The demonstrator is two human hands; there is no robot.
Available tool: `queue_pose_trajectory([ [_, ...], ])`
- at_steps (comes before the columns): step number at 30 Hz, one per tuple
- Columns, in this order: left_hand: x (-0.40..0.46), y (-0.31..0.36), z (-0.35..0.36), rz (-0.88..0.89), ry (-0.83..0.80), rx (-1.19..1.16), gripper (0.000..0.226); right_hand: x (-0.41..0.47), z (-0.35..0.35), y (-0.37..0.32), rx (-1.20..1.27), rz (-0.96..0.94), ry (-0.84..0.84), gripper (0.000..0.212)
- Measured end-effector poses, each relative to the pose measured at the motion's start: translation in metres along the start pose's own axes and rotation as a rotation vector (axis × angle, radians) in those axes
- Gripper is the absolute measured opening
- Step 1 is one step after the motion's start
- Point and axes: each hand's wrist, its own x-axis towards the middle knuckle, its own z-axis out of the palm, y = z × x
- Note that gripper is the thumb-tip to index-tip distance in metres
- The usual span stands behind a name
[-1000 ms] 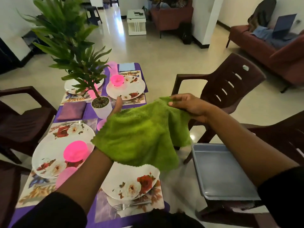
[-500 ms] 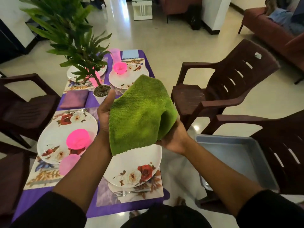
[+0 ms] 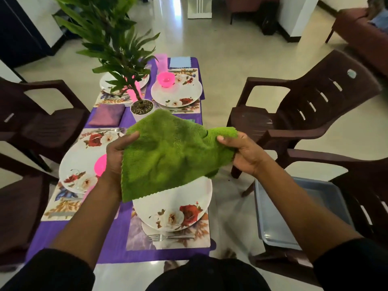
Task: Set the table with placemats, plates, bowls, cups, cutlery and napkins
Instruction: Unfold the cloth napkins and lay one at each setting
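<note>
Both forearms raised, palms inward. Left hand [image 3: 117, 158] and right hand [image 3: 241, 154] each pinch an edge of the green napkin [image 3: 174, 156] (spread loosely) above the near plate [image 3: 178, 206].
</note>
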Motion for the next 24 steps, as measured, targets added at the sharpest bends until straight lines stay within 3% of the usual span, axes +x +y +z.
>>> queue_pose_trajectory([
  [4, 0.009, 0.012, -0.025, -0.111, -0.031, 0.159, 0.054, -0.005, -0.011, -0.008, -0.087, -0.024, 0.061, 0.05],
  [8, 0.022, 0.012, -0.05, -0.125, -0.148, 0.441, 0.044, -0.008, -0.02, -0.014, -0.107, 0.002, 0.096, 0.036],
  [12, 0.026, 0.007, -0.053, -0.094, -0.152, 0.664, 0.044, -0.006, -0.024, -0.018, -0.159, 0.025, 0.106, 0.026],
  [17, 0.029, 0.009, -0.048, -0.058, -0.196, 0.828, 0.056, -0.005, -0.028, -0.032, -0.634, 0.102, 0.21, 0.024],
  [20, 0.03, 0.012, -0.038, -0.015, -0.118, 0.886, 0.062, -0.003, -0.031, -0.036, -0.667, 0.1, 0.285, 0.031],
  [22, 0.031, 0.014, -0.03, 0.021, 0.021, 0.936, 0.063, 0.001, -0.034, -0.037, -0.636, 0.078, 0.367, 0.047],
  [24, 0.035, 0.016, -0.029, 0.053, 0.15, 0.965, 0.069, 0.004, -0.038, -0.039, -0.629, 0.044, 0.405, 0.048],
])
